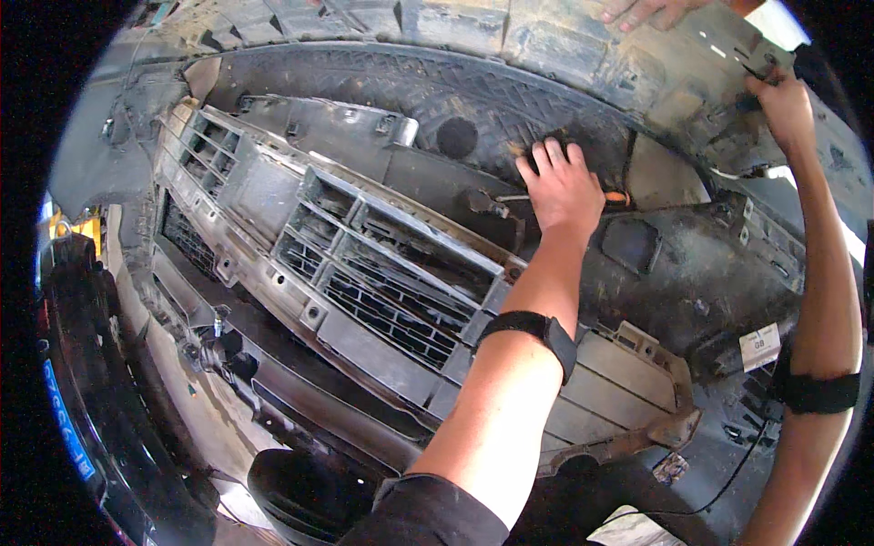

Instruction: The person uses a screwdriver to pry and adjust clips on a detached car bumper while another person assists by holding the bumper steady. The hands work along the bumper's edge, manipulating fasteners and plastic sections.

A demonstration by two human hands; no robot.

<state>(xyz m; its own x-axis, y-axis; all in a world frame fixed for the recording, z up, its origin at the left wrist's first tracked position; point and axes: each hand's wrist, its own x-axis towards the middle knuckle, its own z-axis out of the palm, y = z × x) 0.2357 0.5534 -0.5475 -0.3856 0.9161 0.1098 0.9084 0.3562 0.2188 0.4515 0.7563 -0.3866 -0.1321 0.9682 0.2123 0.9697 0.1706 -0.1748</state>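
My left hand [560, 189] rests palm down on a black, dirty car bumper part [473, 136], its fingers apart. A screwdriver lies beneath its palm, with the orange handle [618, 197] showing to the right and the thin shaft [512, 197] to the left. At the upper right, my right hand [787, 107] is closed on the edge of a dusty plastic bumper cover [546, 41]; its fingertips are partly hidden. A grey grille assembly [391, 264] with slatted openings lies to the left of my left forearm.
Another person's hand [642, 11] touches the dusty cover at the top. A dark car front [100, 400] with a blue plate [66, 419] stands at left. A black cable [728, 482] runs at lower right, near a white label [760, 347] on a dark part.
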